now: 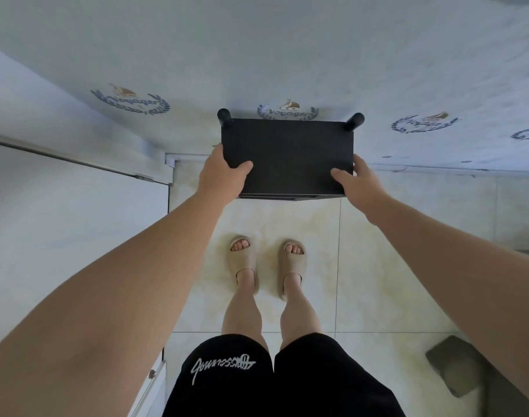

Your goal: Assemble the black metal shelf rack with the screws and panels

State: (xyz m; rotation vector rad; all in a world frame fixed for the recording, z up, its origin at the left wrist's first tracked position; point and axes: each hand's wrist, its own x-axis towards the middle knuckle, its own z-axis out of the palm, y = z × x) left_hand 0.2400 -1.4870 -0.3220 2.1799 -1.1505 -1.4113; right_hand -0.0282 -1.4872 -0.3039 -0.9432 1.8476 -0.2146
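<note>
The black metal shelf rack (287,155) is seen from above, standing close to the wall. Its flat top panel faces me and two round black posts stick out at the far corners. My left hand (222,173) grips the panel's left edge, thumb curled over the top. My right hand (359,182) grips the right edge the same way. No screws or loose panels are visible.
A wall (287,55) with printed blue emblems is right behind the rack. A white door or cabinet (61,206) stands at the left. My feet in beige slippers (266,266) stand on the cream tiled floor. A grey object (455,365) lies at the lower right.
</note>
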